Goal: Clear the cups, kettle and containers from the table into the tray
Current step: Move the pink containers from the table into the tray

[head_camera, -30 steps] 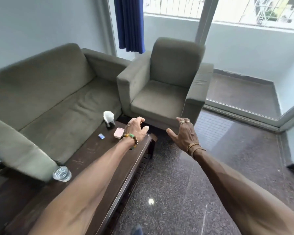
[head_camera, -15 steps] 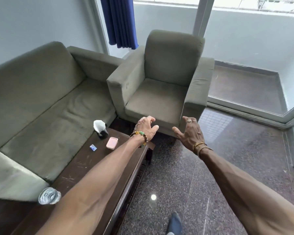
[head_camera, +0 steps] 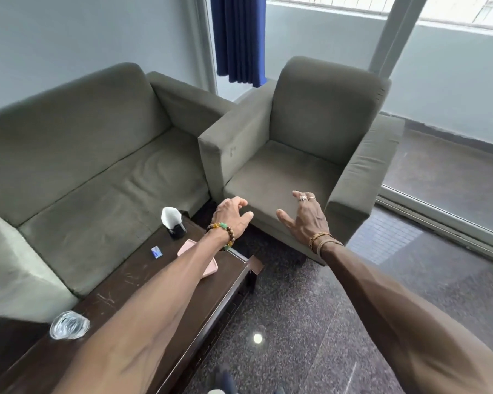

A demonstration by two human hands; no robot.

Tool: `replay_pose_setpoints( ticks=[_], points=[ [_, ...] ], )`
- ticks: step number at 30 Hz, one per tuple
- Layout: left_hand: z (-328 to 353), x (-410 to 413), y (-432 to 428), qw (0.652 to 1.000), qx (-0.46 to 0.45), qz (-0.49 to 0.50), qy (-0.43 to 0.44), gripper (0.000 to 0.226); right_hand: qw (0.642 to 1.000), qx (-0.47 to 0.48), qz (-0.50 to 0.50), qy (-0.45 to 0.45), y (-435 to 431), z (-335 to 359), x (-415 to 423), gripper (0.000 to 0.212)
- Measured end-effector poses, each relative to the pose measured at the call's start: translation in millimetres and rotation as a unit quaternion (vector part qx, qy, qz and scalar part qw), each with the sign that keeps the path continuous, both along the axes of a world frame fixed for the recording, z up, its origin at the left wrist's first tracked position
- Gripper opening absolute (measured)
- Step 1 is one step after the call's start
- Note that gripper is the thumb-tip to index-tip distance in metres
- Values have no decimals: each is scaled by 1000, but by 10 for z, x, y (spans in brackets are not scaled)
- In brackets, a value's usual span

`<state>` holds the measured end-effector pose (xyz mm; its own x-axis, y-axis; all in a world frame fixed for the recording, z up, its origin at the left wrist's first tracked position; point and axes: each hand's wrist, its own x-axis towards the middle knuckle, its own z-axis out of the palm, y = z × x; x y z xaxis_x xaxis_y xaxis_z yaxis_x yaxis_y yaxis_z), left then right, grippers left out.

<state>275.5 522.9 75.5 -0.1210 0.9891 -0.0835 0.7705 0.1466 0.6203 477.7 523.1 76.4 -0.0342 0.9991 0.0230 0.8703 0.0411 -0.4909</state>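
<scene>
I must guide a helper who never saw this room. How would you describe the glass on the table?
Find the dark wooden table in front of the grey sofa. At its near end, by the sofa's armrest, stands a clear glass. It alone is transparent; the pink case and black holder lie farther away.

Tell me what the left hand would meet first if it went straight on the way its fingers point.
Most likely the front edge of the armchair seat: the left hand, fingers loosely curled, points at it and nothing shows between. Depth is unclear from this single view.
</scene>
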Motion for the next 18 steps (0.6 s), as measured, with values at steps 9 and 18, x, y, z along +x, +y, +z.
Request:
replay_pose_setpoints(
  ticks=[9,18],
  points=[
    [-402,-549,496,996,-50,72,-12,35,995,-79,68,-7,615,-456,-516,70],
    [-729,-1106,772,979,-101,159,-72,34,986,-106,126,0,1264,-703,-1268,69]
  ],
)
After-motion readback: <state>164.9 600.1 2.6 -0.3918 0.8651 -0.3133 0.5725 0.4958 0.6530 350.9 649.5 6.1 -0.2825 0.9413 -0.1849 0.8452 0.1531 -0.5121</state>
